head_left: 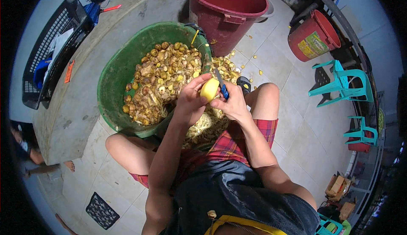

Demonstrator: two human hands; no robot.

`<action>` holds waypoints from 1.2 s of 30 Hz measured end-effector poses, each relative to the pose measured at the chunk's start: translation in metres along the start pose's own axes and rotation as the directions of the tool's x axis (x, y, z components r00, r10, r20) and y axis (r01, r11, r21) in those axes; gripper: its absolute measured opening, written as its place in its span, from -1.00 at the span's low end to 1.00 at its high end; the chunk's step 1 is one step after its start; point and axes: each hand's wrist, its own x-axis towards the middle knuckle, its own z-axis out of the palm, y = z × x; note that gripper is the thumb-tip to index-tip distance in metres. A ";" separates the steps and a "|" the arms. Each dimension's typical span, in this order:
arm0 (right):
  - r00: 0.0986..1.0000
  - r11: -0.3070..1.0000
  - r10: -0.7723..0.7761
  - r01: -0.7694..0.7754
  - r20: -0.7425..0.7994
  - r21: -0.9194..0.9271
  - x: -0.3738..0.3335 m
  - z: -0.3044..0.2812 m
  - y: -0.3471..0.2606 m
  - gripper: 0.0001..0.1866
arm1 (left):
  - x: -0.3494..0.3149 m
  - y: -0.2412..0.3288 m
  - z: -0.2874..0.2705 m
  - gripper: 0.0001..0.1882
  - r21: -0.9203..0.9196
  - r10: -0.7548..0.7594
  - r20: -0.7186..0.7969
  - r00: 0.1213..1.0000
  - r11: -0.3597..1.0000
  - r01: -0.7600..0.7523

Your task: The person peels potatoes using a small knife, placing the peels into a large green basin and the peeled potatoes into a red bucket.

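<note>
In front of my lap, my left hand (190,104) holds a smooth, pale-yellow, peeled piece of produce (210,89), potato-like in look, its fingers curled around the side. My right hand (235,104) grips a small knife (223,90) by its blue handle. The dark blade points up and away along the right side of the yellow piece. Just left of my hands, a large green tub (111,76) holds many brown and yellow round pieces (159,76) mixed with peelings. Pale peelings (207,129) lie heaped below my hands, between my legs.
A tall dark-red bin (216,23) stands beyond the tub, with scraps scattered on the tiles beside it. Farther right are a smaller red bucket (313,36) and turquoise plastic chairs (343,84). A black crate (51,50) rests on the concrete ledge (80,108) at left.
</note>
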 end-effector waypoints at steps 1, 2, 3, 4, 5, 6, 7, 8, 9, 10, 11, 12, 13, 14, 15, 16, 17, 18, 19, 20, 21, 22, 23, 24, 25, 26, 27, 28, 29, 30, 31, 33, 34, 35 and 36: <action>1.000 0.999 -0.007 0.007 0.003 0.032 0.001 0.000 -0.003 -0.35 | 0.000 -0.001 -0.001 -0.16 0.000 -0.001 0.000 1.000 1.000 0.001; 1.000 0.998 -0.014 0.014 0.004 0.064 0.001 0.000 -0.005 -0.35 | -0.001 -0.001 -0.002 -0.18 -0.045 -0.024 0.023 0.999 0.999 0.025; 1.000 0.998 -0.014 0.014 0.003 0.064 0.001 0.000 -0.003 -0.35 | 0.000 -0.001 -0.002 -0.21 -0.090 -0.046 0.046 0.998 0.995 0.050; 1.000 0.999 -0.011 0.011 0.012 0.042 0.000 -0.001 0.000 -0.35 | 0.000 -0.001 -0.002 -0.21 -0.090 -0.048 0.047 0.998 0.995 0.052; 1.000 1.000 -0.009 0.008 0.024 0.021 0.000 -0.001 -0.001 -0.36 | 0.000 -0.001 -0.001 -0.21 -0.072 -0.038 0.053 0.998 0.997 0.042; 1.000 1.000 -0.008 0.007 0.024 0.022 0.000 0.000 -0.003 -0.36 | 0.000 -0.001 0.000 -0.21 -0.054 -0.028 0.059 0.998 0.998 0.031; 0.999 0.997 -0.042 0.041 0.013 0.066 0.000 0.000 -0.006 -0.37 | 0.000 -0.002 -0.001 -0.21 -0.054 -0.029 0.058 0.998 0.998 0.032; 0.997 0.991 -0.076 0.075 -0.001 0.108 0.000 0.000 -0.009 -0.38 | 0.000 -0.002 -0.002 -0.21 -0.049 -0.029 0.063 0.998 0.998 0.032; 0.997 0.991 -0.075 0.075 -0.002 0.108 0.000 -0.001 -0.007 -0.38 | 0.000 -0.002 -0.003 -0.21 -0.043 -0.030 0.068 0.997 0.999 0.033; 0.998 0.997 -0.054 0.052 0.029 0.065 0.000 -0.001 -0.003 -0.39 | -0.001 -0.002 -0.003 -0.21 -0.043 -0.030 0.068 0.997 0.999 0.033; 0.998 0.999 -0.031 0.030 0.058 0.020 0.000 -0.002 -0.003 -0.39 | -0.001 -0.003 -0.004 -0.22 -0.041 -0.028 0.073 0.997 0.999 0.031; 0.998 0.999 -0.031 0.030 0.058 0.021 -0.001 -0.002 -0.003 -0.39 | -0.002 -0.003 -0.004 -0.22 -0.038 -0.026 0.078 0.997 0.999 0.029; 0.999 0.999 -0.016 0.017 0.049 -0.027 -0.003 -0.002 -0.005 -0.41 | -0.001 -0.003 -0.003 -0.22 -0.038 -0.026 0.078 0.997 0.999 0.029; 0.999 0.997 -0.001 0.004 0.039 -0.075 -0.004 -0.002 -0.007 -0.42 | 0.000 -0.003 -0.001 -0.24 -0.027 -0.012 0.052 0.999 1.000 0.014; 0.999 0.997 -0.001 0.004 0.039 -0.075 -0.005 -0.001 -0.006 -0.42 | 0.000 -0.003 0.001 -0.25 -0.015 0.002 0.026 1.000 1.000 -0.002; 1.000 0.993 -0.011 0.013 0.011 -0.119 -0.006 0.001 -0.006 -0.45 | 0.000 -0.002 0.002 -0.25 -0.016 0.002 0.026 1.000 1.000 -0.002; 1.000 0.986 -0.024 0.021 -0.017 -0.164 -0.007 0.002 -0.006 -0.48 | 0.000 -0.001 0.003 -0.26 -0.029 0.003 0.016 1.000 1.000 -0.002; 1.000 0.986 -0.024 0.021 -0.018 -0.165 -0.008 0.004 -0.005 -0.48 | 0.000 -0.001 0.004 -0.26 -0.043 0.004 0.006 1.000 0.999 -0.003; 0.996 0.986 -0.078 0.070 -0.047 -0.154 -0.008 0.005 -0.003 -0.49 | 0.000 -0.003 0.003 -0.26 -0.043 0.004 0.007 1.000 0.999 -0.004; 0.988 0.982 -0.132 0.120 -0.075 -0.144 -0.009 0.007 -0.003 -0.48 | 0.000 -0.004 0.001 -0.27 -0.027 0.036 -0.006 0.999 0.999 -0.036; 0.988 0.982 -0.133 0.122 -0.073 -0.144 -0.010 0.008 -0.004 -0.48 | 0.000 -0.006 0.000 -0.27 -0.011 0.068 -0.019 0.997 0.998 -0.068; 0.986 0.984 -0.142 0.132 -0.085 -0.121 -0.010 0.008 -0.006 -0.44 | 0.000 -0.007 0.000 -0.27 -0.010 0.071 -0.020 0.997 0.997 -0.071; 0.984 0.985 -0.148 0.138 -0.100 -0.099 -0.011 0.008 -0.006 -0.40 | 0.001 -0.008 0.001 -0.28 0.008 0.122 -0.027 0.992 0.993 -0.122; 0.984 0.986 -0.146 0.137 -0.100 -0.100 -0.010 0.007 -0.004 -0.40 | 0.002 -0.009 0.001 -0.29 0.026 0.173 -0.034 0.984 0.985 -0.172; 0.989 0.992 -0.114 0.107 -0.097 -0.071 -0.010 0.005 0.002 -0.36 | 0.002 -0.010 -0.001 -0.29 0.025 0.172 -0.034 0.985 0.985 -0.171; 0.992 0.996 -0.084 0.080 -0.092 -0.042 -0.010 0.003 0.004 -0.32 | 0.002 -0.010 -0.002 -0.32 -0.003 0.151 -0.056 0.987 0.988 -0.151; 0.992 0.996 -0.085 0.081 -0.092 -0.042 -0.008 0.002 0.005 -0.32 | 0.002 -0.010 -0.003 -0.34 -0.031 0.129 -0.077 0.989 0.991 -0.132; 0.988 0.995 -0.098 0.094 -0.120 -0.043 -0.006 0.001 0.006 -0.31 | 0.001 -0.010 -0.004 -0.34 -0.031 0.130 -0.076 0.989 0.991 -0.132; 0.983 0.993 -0.111 0.105 -0.149 -0.044 -0.005 0.001 0.006 -0.30 | -0.001 -0.008 -0.001 -0.37 -0.033 0.114 -0.079 0.990 0.993 -0.117; 0.983 0.993 -0.111 0.105 -0.149 -0.044 -0.005 0.001 0.006 -0.30 | -0.001 -0.008 0.000 -0.40 -0.035 0.098 -0.082 0.992 0.994 -0.101; 0.981 0.991 -0.131 0.126 -0.147 -0.041 -0.005 0.001 0.004 -0.33 | -0.001 -0.008 -0.001 -0.40 -0.034 0.098 -0.081 0.992 0.994 -0.101; 0.975 0.985 -0.170 0.167 -0.140 -0.036 -0.004 0.001 0.002 -0.36 | -0.001 -0.009 -0.005 -0.46 -0.012 0.115 -0.075 0.991 0.993 -0.117; 0.975 0.985 -0.170 0.166 -0.141 -0.036 -0.004 0.000 0.002 -0.36 | -0.002 -0.009 -0.006 -0.46 -0.012 0.115 -0.074 0.991 0.993 -0.116; 0.979 0.986 -0.164 0.157 -0.125 -0.064 -0.004 -0.001 0.003 -0.38 | -0.002 -0.009 -0.007 -0.48 0.014 0.129 -0.091 0.988 0.992 -0.128; 0.981 0.985 -0.158 0.148 -0.110 -0.092 -0.004 -0.001 0.004 -0.39 | -0.002 -0.010 -0.008 -0.50 0.040 0.143 -0.107 0.984 0.989 -0.139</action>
